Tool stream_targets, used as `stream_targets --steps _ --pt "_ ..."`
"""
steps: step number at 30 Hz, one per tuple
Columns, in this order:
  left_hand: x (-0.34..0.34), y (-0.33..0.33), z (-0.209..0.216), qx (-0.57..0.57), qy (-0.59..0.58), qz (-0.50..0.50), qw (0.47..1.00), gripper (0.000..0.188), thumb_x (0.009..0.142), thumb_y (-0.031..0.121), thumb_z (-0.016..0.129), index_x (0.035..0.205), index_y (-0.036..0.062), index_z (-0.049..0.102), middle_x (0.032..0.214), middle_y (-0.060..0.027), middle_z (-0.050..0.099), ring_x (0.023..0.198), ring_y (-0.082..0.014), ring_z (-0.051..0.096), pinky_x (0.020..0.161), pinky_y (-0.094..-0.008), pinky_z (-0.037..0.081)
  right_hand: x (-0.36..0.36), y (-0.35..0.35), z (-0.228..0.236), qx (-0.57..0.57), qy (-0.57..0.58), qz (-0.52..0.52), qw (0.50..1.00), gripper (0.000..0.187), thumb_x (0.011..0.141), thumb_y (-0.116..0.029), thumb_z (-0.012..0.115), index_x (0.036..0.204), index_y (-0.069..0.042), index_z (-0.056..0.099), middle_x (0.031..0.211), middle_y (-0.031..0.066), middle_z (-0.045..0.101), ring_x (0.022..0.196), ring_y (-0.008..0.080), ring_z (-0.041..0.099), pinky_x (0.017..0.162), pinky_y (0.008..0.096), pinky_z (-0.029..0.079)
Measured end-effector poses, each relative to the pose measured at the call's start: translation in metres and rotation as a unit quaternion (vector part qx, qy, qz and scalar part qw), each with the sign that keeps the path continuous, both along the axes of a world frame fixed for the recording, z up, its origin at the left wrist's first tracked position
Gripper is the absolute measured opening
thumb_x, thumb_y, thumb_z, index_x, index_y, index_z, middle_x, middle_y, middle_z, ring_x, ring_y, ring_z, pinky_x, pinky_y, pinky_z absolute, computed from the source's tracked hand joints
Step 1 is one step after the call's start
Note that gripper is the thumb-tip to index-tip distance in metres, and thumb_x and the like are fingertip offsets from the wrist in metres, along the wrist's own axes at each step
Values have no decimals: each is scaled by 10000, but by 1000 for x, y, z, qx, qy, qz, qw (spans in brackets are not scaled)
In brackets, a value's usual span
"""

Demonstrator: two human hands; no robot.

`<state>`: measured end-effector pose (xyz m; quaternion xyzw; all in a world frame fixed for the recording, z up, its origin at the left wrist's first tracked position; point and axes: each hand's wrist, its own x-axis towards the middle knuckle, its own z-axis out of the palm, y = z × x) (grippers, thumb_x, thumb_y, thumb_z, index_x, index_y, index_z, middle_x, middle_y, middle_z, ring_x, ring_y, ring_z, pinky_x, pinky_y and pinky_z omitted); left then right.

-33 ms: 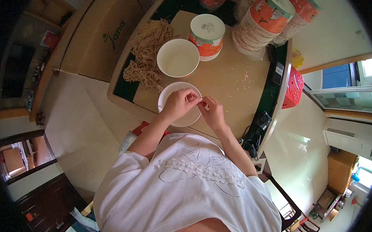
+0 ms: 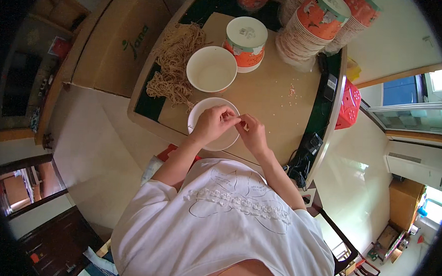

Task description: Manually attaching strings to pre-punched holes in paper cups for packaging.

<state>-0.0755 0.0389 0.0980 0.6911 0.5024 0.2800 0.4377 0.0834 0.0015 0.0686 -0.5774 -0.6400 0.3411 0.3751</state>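
Observation:
My left hand (image 2: 213,125) and my right hand (image 2: 253,134) meet over the near white paper bowl (image 2: 222,142). Thumb and fingers of each are pinched together, tips almost touching; what they hold is too small to make out. Just beyond that bowl stands a second white paper bowl (image 2: 211,71), mouth up. Behind it an orange-and-white paper tub (image 2: 246,35) shows a pale round top. A tangled heap of thin brown string (image 2: 177,57) lies left of the bowls, and a few strands reach toward the near one.
A brown cardboard sheet (image 2: 267,98) covers much of the table, with tiny pale pink bits (image 2: 292,92) scattered on its right. Stacked orange paper tubs (image 2: 309,33) stand at the far right. Black devices (image 2: 313,141) and cables line the right edge. A large carton (image 2: 121,40) stands left.

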Motion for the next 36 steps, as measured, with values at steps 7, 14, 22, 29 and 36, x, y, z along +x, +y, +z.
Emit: stream_targets --steps 7,14,22,29,36 --pt "3 -5 -12 138 72 -11 988 103 782 126 652 801 42 596 794 -86 600 678 -243 608 587 -344 476 0 1 -6 -26 63 2 998 89 774 -41 652 850 1 633 788 142 637 659 249 630 589 324 501" --pt "0 0 -20 65 -42 83 994 92 824 110 620 798 41 565 721 -105 578 651 -242 589 562 -347 449 -2 -2 -9 -52 71 -18 996 74 773 -52 663 832 -11 646 760 113 646 639 205 620 582 292 492" --pt "3 -11 1 44 -32 -18 998 77 781 46 649 764 -10 599 754 -80 529 605 -178 540 554 -289 438 10 1 -2 19 79 -5 997 50 777 -34 664 826 -43 660 778 94 600 636 201 587 579 295 477" --pt "6 -31 14 -98 -185 -77 975 66 823 60 628 788 15 594 803 -13 505 672 -70 505 574 -217 415 26 -2 -22 73 19 -94 993 62 749 5 668 763 -2 607 776 117 570 662 228 589 584 315 479" --pt "13 -45 3 -260 -246 -102 928 59 845 62 595 812 20 572 837 -16 505 684 -74 497 593 -218 421 29 -10 -29 13 26 -85 996 68 782 -33 659 824 -15 609 779 115 586 668 226 591 603 310 485"
